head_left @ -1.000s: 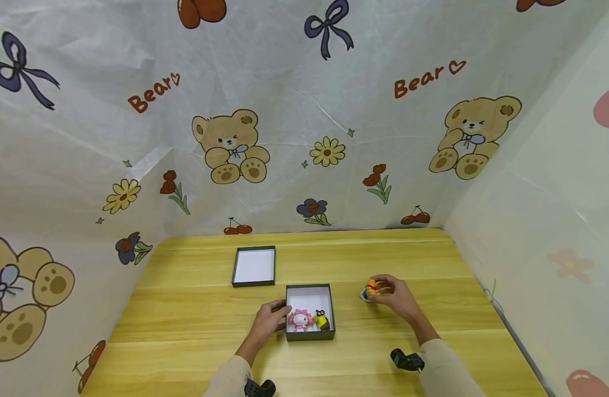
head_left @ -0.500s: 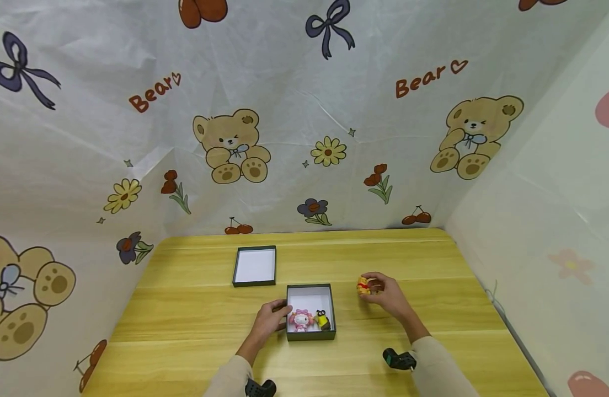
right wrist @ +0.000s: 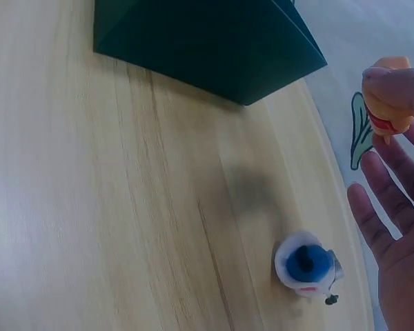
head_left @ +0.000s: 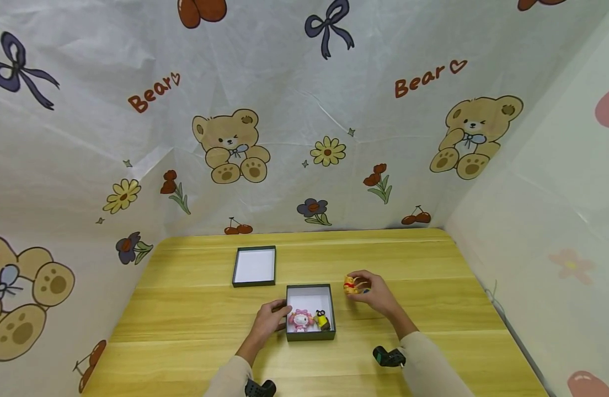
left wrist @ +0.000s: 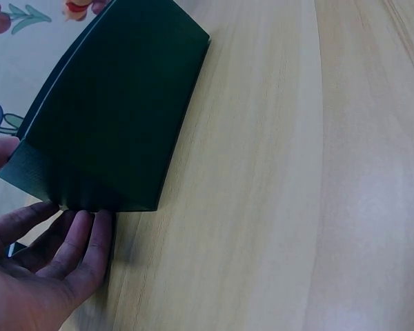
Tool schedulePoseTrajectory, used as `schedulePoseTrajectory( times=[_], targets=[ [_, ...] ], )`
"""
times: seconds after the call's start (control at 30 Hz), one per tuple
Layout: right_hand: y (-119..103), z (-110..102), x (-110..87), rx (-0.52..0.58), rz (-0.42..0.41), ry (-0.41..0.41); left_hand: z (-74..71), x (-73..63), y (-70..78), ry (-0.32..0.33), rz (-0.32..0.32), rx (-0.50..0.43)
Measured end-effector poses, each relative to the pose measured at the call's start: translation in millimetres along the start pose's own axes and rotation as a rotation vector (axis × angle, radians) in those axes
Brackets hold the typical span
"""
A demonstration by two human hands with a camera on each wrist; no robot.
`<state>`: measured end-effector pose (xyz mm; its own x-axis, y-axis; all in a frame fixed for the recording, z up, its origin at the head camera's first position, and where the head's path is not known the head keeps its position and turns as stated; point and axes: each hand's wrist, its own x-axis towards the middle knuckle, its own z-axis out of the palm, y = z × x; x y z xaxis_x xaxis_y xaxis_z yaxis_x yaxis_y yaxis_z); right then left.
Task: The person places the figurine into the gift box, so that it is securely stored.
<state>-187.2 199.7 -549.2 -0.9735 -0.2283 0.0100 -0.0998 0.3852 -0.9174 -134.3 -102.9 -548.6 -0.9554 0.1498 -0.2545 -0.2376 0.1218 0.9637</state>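
My left hand (head_left: 271,320) holds the left side of a dark green open box (head_left: 310,336), thumb at the rim and fingers against the wall in the left wrist view. Inside sit a pink-and-white figurine (head_left: 300,320) and a yellow-and-black figurine (head_left: 322,321), side by side at the near end. To the right of the box, my right hand (head_left: 379,295) pinches an orange-yellow bear figurine (head_left: 351,285) with a red band, raised above the table. Below that hand, a white-and-blue figurine (right wrist: 307,262) stands on the table; in the head view the fingers mostly hide it.
A shallow box lid (head_left: 255,266), white inside with dark edges, lies behind and left of the box. The wood-grain table (head_left: 185,309) meets a printed cloth (head_left: 284,193) at its back edge. Black cameras (head_left: 389,357) sit on both wrists.
My right hand has lifted the bear figurine and carried it left toward the box, moving away from the white-and-blue figurine. My left hand and the box have stayed in place.
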Motion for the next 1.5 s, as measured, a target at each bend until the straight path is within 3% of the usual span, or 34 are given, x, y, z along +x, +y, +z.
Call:
schedulePoseTrajectory(
  times=[0.17,0.43,0.87,1.1,1.5],
  targets=[
    [0.6,6.4,2.5,0.013,-0.031,-0.009,0.2,2.4,-3.4,0.001,-0.014,-0.009],
    [-1.6,15.9,4.3,-0.005,-0.058,-0.011,-1.1,21.7,-32.6,0.006,-0.028,-0.017],
    [-48.2,24.0,-9.5,-0.001,-0.045,-0.037,-3.3,21.4,-35.0,0.012,-0.028,-0.002],
    [-6.2,36.8,4.3,0.002,-0.109,-0.038,-3.4,22.4,-35.1,0.01,-0.019,0.002],
    [-29.7,47.6,-1.8,0.031,-0.133,-0.063,-3.3,22.1,-34.3,0.013,-0.027,0.008]
  ],
)
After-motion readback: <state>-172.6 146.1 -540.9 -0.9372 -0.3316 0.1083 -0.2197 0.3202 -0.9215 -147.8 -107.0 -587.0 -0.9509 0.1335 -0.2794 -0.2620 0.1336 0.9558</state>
